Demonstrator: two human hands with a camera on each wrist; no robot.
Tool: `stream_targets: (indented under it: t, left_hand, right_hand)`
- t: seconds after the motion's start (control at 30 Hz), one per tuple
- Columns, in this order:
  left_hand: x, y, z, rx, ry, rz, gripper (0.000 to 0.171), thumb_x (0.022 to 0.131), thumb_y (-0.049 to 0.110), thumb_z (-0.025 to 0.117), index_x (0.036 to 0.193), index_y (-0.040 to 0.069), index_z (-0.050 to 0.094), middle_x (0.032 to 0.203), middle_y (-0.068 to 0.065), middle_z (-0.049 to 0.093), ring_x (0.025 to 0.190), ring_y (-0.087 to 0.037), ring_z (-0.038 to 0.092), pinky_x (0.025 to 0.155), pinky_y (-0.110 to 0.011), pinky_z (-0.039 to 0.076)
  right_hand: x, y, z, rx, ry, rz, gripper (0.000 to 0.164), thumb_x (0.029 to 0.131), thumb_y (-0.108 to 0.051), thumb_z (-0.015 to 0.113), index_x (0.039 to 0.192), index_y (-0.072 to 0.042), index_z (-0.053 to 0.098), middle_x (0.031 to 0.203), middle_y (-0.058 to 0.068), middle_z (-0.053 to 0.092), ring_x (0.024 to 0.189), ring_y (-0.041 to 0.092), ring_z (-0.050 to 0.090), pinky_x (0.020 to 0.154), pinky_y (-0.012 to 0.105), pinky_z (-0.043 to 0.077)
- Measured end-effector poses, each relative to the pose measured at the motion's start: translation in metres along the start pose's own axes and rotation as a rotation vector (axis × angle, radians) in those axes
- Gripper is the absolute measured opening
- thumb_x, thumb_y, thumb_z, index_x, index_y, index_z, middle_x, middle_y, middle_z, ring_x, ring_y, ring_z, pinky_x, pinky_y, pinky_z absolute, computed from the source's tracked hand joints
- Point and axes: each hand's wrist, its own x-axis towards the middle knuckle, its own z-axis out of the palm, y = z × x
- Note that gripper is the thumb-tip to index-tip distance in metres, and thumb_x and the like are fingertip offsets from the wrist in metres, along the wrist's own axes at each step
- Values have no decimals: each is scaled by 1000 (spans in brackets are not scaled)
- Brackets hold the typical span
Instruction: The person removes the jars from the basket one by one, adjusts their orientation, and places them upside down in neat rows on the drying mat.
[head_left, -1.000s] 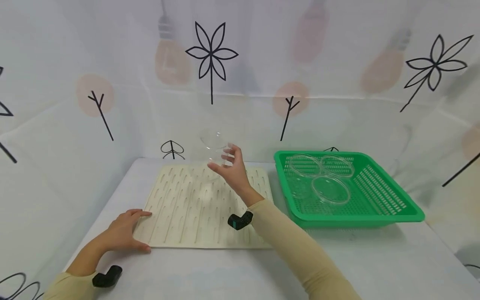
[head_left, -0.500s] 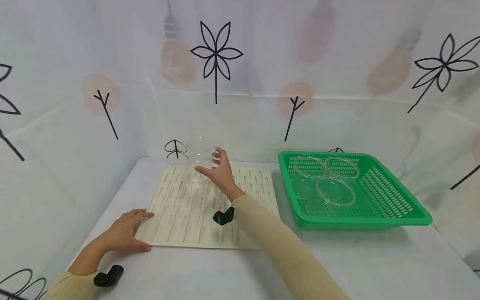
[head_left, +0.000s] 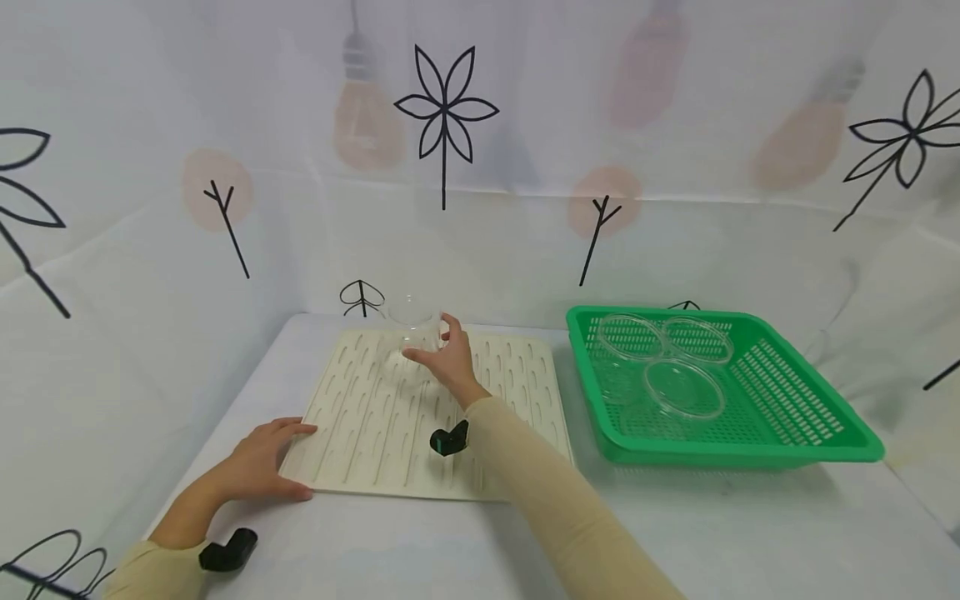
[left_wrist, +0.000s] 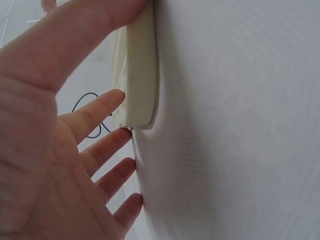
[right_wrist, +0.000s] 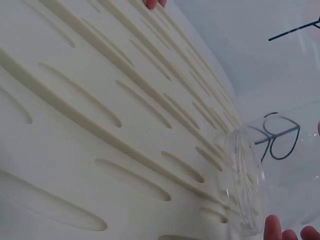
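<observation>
My right hand [head_left: 448, 358] holds a clear, see-through bowl [head_left: 412, 333] by its side, thumb in front and fingers behind. The bowl overlaps the far left part of a cream draining mat [head_left: 375, 458] with rows of slots. In the right wrist view the bowl's round, narrower end [right_wrist: 245, 180] shows close over the slotted surface, with fingertips [right_wrist: 273, 229] beside it. My left hand [head_left: 262, 462] rests at the mat's near left corner, fingers spread; in the left wrist view the thumb touches the mat's thick edge [left_wrist: 142, 75].
To the right of the mat stands a green plastic basket [head_left: 742, 454] with slotted walls. Several clear round dishes [head_left: 684, 389] lie in its left half. A white cloth with printed flowers [head_left: 444, 108] hangs behind the white-covered table [head_left: 405, 550].
My right hand has carried the clear bowl leftward, then lower toward the far left of the mat. The left hand stays at the mat's corner, and the head view has turned slightly left.
</observation>
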Motion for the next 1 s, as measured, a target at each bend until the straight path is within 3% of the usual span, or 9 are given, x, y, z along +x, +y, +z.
stream_targets:
  t: [0.13, 0.27, 0.4, 0.5, 0.63, 0.83, 1.0]
  left_hand:
    - [1, -1, 1, 4, 0, -1, 90, 55, 54, 83, 125, 5, 54, 130, -26, 43, 116, -48, 40, 88, -62, 35]
    - [1, -2, 2, 3, 1, -2, 90, 55, 54, 83, 125, 5, 54, 130, -27, 43, 116, -48, 40, 88, -62, 35]
    - [1, -2, 2, -3, -2, -10, 91, 56, 54, 83, 126, 6, 53, 131, -27, 42, 117, -48, 38, 89, -62, 34]
    - [0, -2, 2, -6, -7, -18, 91, 56, 54, 82, 127, 6, 52, 132, -27, 41, 117, -48, 38, 89, -63, 34]
    - [1, -2, 2, -7, -15, -23, 91, 56, 55, 82, 127, 6, 52, 133, -27, 41, 118, -48, 37, 90, -63, 34]
    - [2, 0, 2, -10, -18, -24, 91, 56, 53, 83, 127, 6, 52, 133, -27, 41, 118, -48, 37, 90, -63, 33]
    - [0, 1, 1, -10, -15, -24, 91, 56, 53, 83, 126, 5, 53, 132, -27, 41, 118, -48, 38, 90, -63, 33]
  right_hand:
    - [-1, 1, 2, -22, -33, 20, 90, 73, -31, 80, 145, -21, 26, 119, 19, 44, 87, 22, 45, 66, 34, 42]
    - [0, 0, 5, 18, -75, 14, 94, 74, -29, 80, 147, -21, 21, 118, 21, 48, 80, 18, 58, 65, 32, 47]
    - [0, -1, 7, 38, -99, 26, 94, 76, -25, 78, 148, -20, 18, 102, 18, 50, 70, 23, 65, 59, 31, 46]
    - [1, 0, 8, 10, -114, 51, 92, 78, -26, 77, 148, -18, 18, 93, 12, 48, 71, 20, 59, 59, 30, 41]
    - [3, 2, 7, -17, -138, 91, 90, 79, -28, 75, 148, -16, 18, 97, 8, 49, 74, 19, 46, 65, 32, 41]
    - [4, 2, 1, -5, -190, 125, 88, 82, -25, 72, 148, -14, 15, 101, 8, 48, 81, 22, 48, 74, 37, 43]
    - [4, 0, -2, -2, -184, 135, 86, 82, -22, 72, 147, -12, 17, 102, 9, 49, 81, 22, 48, 75, 37, 43]
